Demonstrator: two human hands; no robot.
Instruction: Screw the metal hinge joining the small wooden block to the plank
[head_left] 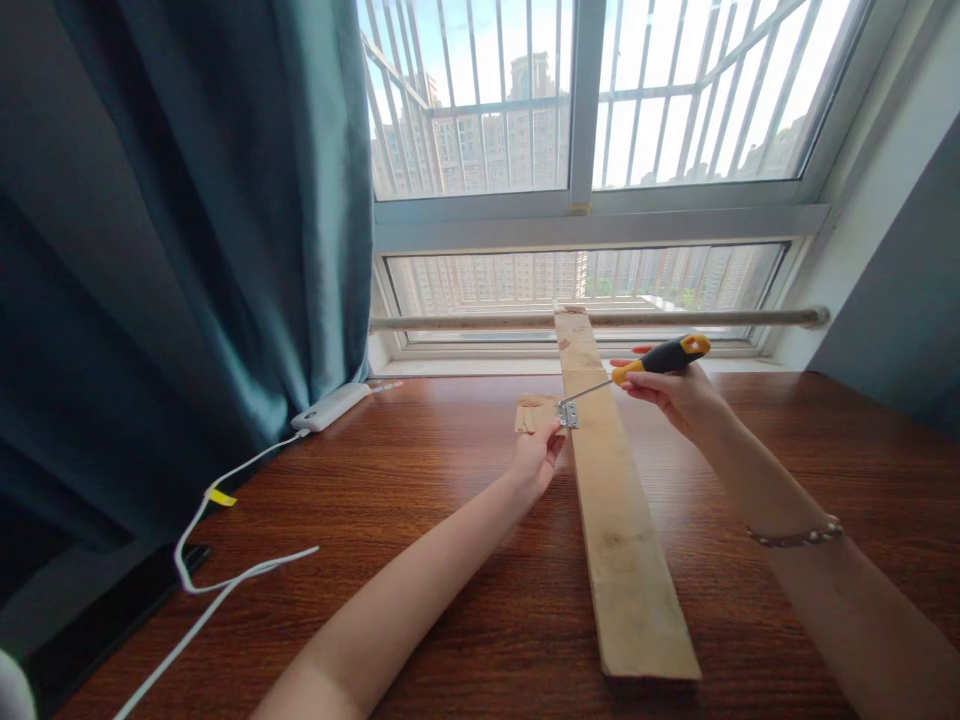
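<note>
A long wooden board lies lengthwise on the table, its far end towards the window. Against its left edge sits a small wooden board. A silver metal hinge with screw holes spans the seam between the two. My left hand is closed on the near edge of the small board, fingertips close beside the hinge. In my right hand is a screwdriver with a black and yellow handle. Its shaft slants down to the left, and the tip meets the hinge's upper left part. Any screw under the tip is too small to make out.
The brown wooden table reaches to the window sill. A white power strip with a white cable lies at the left, near the dark blue curtain. A horizontal rail crosses in front of the window.
</note>
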